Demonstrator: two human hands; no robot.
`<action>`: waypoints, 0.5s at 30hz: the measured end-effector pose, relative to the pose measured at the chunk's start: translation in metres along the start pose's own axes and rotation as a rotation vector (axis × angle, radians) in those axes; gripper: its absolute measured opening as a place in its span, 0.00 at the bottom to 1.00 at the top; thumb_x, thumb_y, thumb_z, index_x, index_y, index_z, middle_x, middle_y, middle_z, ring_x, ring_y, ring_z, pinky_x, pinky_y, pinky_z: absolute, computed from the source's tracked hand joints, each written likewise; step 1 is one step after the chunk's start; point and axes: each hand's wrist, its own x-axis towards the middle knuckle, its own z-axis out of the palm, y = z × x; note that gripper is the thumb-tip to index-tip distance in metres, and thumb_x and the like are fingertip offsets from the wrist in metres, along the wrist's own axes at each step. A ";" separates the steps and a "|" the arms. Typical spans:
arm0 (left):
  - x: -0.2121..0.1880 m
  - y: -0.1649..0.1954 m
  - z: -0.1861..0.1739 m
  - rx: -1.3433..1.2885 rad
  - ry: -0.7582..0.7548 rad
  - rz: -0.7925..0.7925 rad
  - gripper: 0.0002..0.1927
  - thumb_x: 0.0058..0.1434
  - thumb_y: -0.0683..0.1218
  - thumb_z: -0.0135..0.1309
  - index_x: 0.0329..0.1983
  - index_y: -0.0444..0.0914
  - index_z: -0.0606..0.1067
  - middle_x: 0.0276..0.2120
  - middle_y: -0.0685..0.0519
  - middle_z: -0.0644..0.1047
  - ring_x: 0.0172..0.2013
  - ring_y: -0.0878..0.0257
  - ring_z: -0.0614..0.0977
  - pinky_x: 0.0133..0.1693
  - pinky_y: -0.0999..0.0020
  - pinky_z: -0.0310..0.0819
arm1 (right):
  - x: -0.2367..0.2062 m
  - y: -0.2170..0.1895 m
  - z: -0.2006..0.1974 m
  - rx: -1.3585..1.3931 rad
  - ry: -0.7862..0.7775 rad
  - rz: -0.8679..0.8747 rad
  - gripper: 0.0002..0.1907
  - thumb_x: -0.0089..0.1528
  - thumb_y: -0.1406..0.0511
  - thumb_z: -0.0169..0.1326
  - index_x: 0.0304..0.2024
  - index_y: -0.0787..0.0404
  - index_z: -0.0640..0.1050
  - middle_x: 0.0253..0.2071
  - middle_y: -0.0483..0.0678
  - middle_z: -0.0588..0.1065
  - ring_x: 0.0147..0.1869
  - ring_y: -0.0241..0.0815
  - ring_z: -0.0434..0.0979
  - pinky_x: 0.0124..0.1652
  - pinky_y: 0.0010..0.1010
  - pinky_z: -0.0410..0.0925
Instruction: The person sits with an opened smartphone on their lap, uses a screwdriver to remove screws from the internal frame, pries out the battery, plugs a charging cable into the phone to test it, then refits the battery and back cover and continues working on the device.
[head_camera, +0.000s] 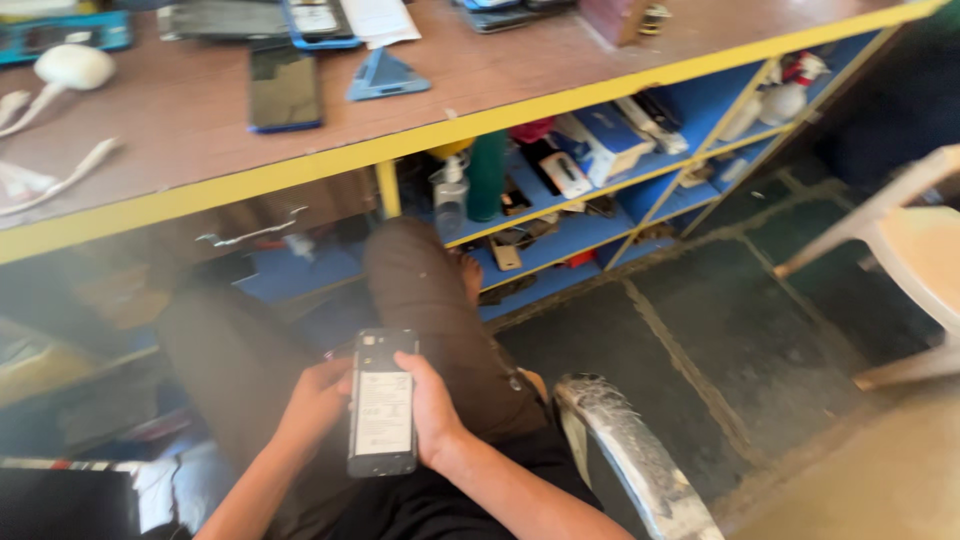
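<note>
Hands are gripping a dark phone (382, 403) at lower centre, back panel with white label facing up: left hand (318, 400) is curling its fingers around one edge, right hand (432, 408) wrapping the other. Beyond, another phone (285, 90) is lying on the brown worktable (180, 120), upper left.

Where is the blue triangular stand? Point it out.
In the head view, the blue triangular stand sits on the brown worktop, upper middle, just right of the dark phone lying flat.
</note>
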 end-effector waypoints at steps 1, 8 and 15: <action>-0.001 0.000 0.003 -0.014 0.012 -0.001 0.20 0.61 0.47 0.53 0.52 0.32 0.81 0.40 0.47 0.85 0.40 0.63 0.82 0.45 0.67 0.74 | -0.001 -0.001 -0.001 0.013 0.013 0.003 0.29 0.69 0.50 0.39 0.55 0.67 0.76 0.50 0.60 0.80 0.47 0.49 0.80 0.49 0.37 0.74; -0.006 -0.008 0.019 -0.133 0.036 -0.186 0.21 0.68 0.48 0.48 0.56 0.31 0.79 0.43 0.43 0.85 0.43 0.58 0.83 0.47 0.64 0.74 | -0.006 -0.018 -0.008 0.044 0.043 -0.015 0.34 0.69 0.49 0.40 0.54 0.74 0.77 0.50 0.60 0.81 0.49 0.49 0.81 0.51 0.35 0.74; 0.016 -0.040 0.026 -0.340 -0.001 -0.163 0.21 0.68 0.46 0.47 0.56 0.26 0.77 0.44 0.40 0.83 0.42 0.55 0.83 0.46 0.62 0.75 | -0.007 -0.023 -0.012 0.094 0.029 -0.022 0.32 0.70 0.49 0.40 0.53 0.73 0.77 0.50 0.60 0.81 0.49 0.49 0.81 0.51 0.35 0.74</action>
